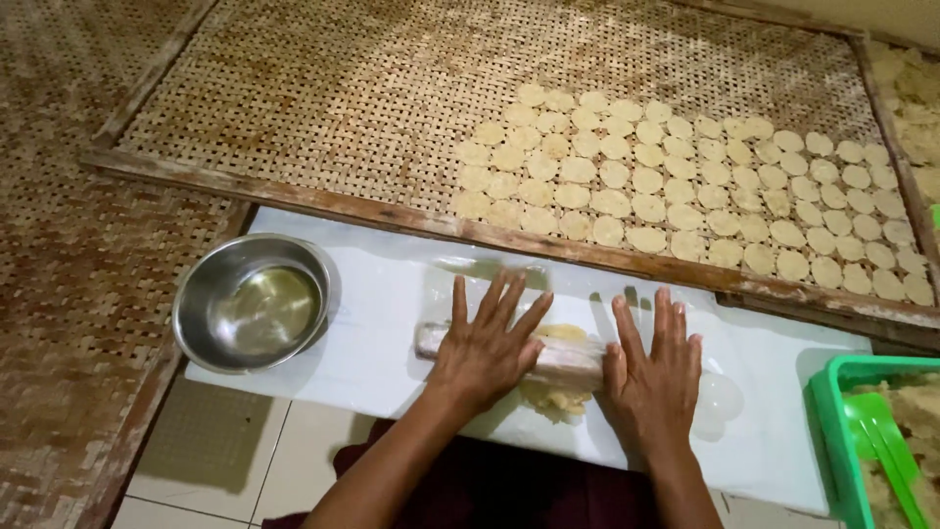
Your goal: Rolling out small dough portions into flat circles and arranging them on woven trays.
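Steel bowl (252, 302) at nine o'clock from the hands, sitting on the left end of the white board (372, 343); holds a shallow pool of clear liquid, oil or water by the look of it, hard to tell through the glare. Green plastic tub (830, 411) at four o'clock, cut off by the frame edge, filled with crumbly pale dough mix (920, 411) and a green scoop (876, 436) lying in it. Woven bamboo drying tray (323, 108) with a wooden frame at twelve o'clock, loaded on its right half with tight rows of flat round dough discs (676, 186); left half bare weave. Second tray (916, 108) at two o'clock, also carrying pale pieces, mostly out of view.

Left hand (487, 348) flat, palm down, fingers spread and pointing to twelve o'clock, pressing on the left part of the rolling pin (563, 362). Right hand (654, 377) likewise flat and splayed, pressing on the pin's right end. Neither hand closed around anything: both open, bearing down with palms only. Pin lying crosswise, nine to three o'clock, apparently wrapped in clear plastic. Lump of yellowish dough (556, 397) under the pin between the two hands, squeezed out at twelve and six o'clock sides, resting at the board's centre. Thin translucent flattened disc (720, 397) just beside the right hand at three o'clock.
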